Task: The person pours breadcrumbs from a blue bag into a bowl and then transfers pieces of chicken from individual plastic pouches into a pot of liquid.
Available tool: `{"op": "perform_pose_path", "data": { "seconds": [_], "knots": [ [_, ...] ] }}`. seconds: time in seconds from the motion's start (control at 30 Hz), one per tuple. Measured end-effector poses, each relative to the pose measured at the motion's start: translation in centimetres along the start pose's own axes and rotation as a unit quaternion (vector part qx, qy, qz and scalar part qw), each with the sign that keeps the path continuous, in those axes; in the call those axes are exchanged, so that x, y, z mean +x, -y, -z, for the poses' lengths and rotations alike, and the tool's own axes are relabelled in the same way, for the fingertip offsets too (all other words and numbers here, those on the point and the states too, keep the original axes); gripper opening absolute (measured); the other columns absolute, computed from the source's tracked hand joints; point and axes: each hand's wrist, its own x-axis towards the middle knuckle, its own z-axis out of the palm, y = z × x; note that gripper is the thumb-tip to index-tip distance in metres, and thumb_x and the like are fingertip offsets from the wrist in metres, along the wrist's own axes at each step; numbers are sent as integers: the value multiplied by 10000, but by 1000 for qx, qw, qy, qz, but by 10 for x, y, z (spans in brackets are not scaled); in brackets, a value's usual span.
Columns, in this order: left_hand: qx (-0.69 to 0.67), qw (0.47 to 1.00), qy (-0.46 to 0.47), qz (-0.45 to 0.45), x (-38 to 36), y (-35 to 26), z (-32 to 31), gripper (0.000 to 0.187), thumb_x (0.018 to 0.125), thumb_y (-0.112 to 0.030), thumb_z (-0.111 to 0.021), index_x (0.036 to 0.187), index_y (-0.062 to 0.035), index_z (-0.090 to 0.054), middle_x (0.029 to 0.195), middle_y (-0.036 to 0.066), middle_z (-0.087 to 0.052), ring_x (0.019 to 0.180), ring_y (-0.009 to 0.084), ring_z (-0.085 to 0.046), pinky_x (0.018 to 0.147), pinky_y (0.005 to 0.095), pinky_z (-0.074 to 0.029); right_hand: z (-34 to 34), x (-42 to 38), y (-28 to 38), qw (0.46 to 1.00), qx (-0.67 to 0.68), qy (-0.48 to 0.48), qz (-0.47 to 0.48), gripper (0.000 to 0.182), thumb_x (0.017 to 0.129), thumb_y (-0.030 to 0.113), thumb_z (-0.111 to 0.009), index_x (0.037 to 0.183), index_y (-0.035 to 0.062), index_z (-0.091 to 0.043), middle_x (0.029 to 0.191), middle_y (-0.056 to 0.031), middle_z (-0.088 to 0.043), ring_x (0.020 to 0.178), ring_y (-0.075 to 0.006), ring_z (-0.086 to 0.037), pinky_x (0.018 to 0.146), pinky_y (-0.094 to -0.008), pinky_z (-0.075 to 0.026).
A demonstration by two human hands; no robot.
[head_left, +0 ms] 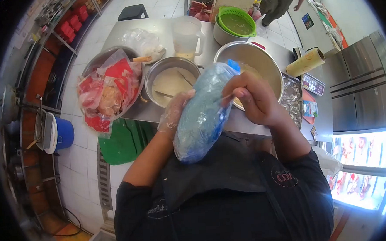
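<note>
A large oblong blue bundle wrapped in shiny clear plastic (pixel 205 115) is held up in front of my chest, tilted with its upper end to the right. My left hand (pixel 175 110), in a thin clear plastic glove, is closed against the bundle's left side. On the other side, my bare right hand (pixel 256 97) pinches the plastic near the upper end. Behind the bundle are a steel pot of pale creamy liquid (pixel 169 80) with utensils in it and a wide steel bowl (pixel 274 64), partly hidden by the bundle and right hand.
Left on the steel table (pixel 162 32) is a bowl holding red and clear plastic bags (pixel 110 87). A clear pitcher (pixel 186 35), green colander (pixel 236 22), foil-covered tray (pixel 291 100) and scale (pixel 313 84) stand around. A green board (pixel 126 141) lies below. Another person (pixel 278 2) stands far back.
</note>
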Motion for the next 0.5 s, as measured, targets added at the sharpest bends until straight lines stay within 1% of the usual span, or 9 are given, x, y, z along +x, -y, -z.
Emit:
{"op": "perform_pose_path", "data": {
  "seconds": [0.07, 0.1, 0.17, 0.2, 0.3, 0.4, 0.47, 0.5],
  "knots": [
    [39, 999, 6, -24, -5, -1, -8, 592, 906, -386, -611, 1301, 53, -573, 1157, 182, -681, 993, 263, -695, 907, 379, -569, 4, 1, 4, 998, 30, 38, -37, 116, 1023, 178, -587, 979, 74, -612, 808, -101, -667, 717, -298, -672, 657, -370, -509],
    [58, 998, 9, -34, -6, 0, -10, 590, 895, -387, -613, 1289, 51, -582, 1157, 185, -681, 995, 270, -694, 916, 386, -566, 5, 3, 6, 995, -26, 85, -42, 130, 1019, 197, -596, 988, 72, -605, 796, -115, -664, 728, -300, -679, 660, -379, -509],
    [53, 998, 32, -32, -2, 2, -8, 566, 907, -372, -599, 1282, 51, -587, 1151, 181, -682, 994, 264, -693, 916, 382, -564, 8, 10, 15, 974, -138, 175, -48, 170, 1012, 235, -616, 1005, 67, -590, 772, -142, -657, 750, -305, -693, 667, -396, -507],
    [52, 997, 43, -29, 0, 2, -7, 554, 913, -365, -592, 1279, 51, -590, 1148, 179, -682, 993, 260, -693, 917, 381, -563, 9, 13, 23, 966, -168, 191, -51, 184, 1004, 249, -626, 980, 71, -589, 758, -139, -655, 735, -317, -684, 661, -400, -505],
    [71, 997, 40, -15, 5, 3, -5, 550, 929, -355, -568, 1301, 49, -578, 1177, 172, -675, 1010, 258, -689, 921, 383, -559, 8, 18, 38, 940, -232, 245, -56, 231, 981, 278, -656, 898, 76, -583, 712, -128, -641, 690, -348, -658, 642, -415, -496],
    [98, 993, 53, -27, -2, -8, -19, 580, 931, -352, -573, 1345, 54, -547, 1221, 171, -662, 1042, 261, -684, 930, 377, -555, 10, 20, 34, 919, -248, 303, -52, 268, 963, 260, -677, 811, 68, -567, 681, -114, -621, 669, -356, -645, 629, -434, -482],
    [91, 993, 66, -20, 6, -9, -4, 592, 933, -344, -578, 1373, 48, -528, 1243, 173, -656, 1061, 262, -680, 944, 370, -552, 9, 23, 31, 906, -261, 330, -51, 275, 954, 221, -686, 768, 64, -557, 688, -111, -614, 683, -352, -642, 626, -444, -476],
    [87, 994, 71, -17, 6, -11, -3, 599, 933, -341, -581, 1387, 45, -518, 1254, 173, -652, 1071, 263, -678, 951, 366, -550, 11, 26, 30, 915, -224, 332, -39, 274, 954, 203, -683, 761, 57, -552, 695, -114, -609, 691, -344, -640, 632, -439, -476]
  ]
}}
